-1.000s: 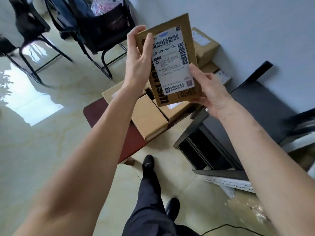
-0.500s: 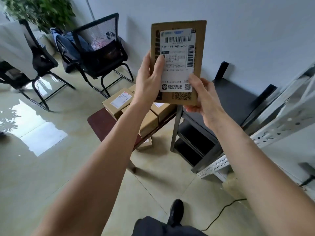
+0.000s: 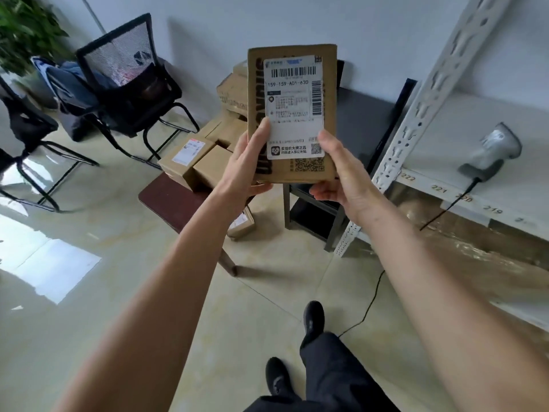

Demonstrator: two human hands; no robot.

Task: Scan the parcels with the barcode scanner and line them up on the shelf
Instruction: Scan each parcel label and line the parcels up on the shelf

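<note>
Centrally, a flat cardboard parcel (image 3: 292, 114) is held upright in mid-air before the wall; the left hand (image 3: 248, 168) and right hand (image 3: 341, 173) grip its lower corners, thumbs pressed on the label face, fingers curled behind; its long axis runs vertically, label toward the camera, barcode uppermost; the barcode scanner (image 3: 490, 153) rests on the shelf (image 3: 445, 185) to the right; further parcels (image 3: 205, 162) are piled on a low table (image 3: 166, 197) behind.

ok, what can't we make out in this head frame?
- Flat brown cardboard parcel: back face turned away; small label print too fine to read.
- Left hand, right hand: fingers hidden behind parcel.
- Grey barcode scanner: trigger side hidden.
- White metal shelf: cut off by right edge.
</note>
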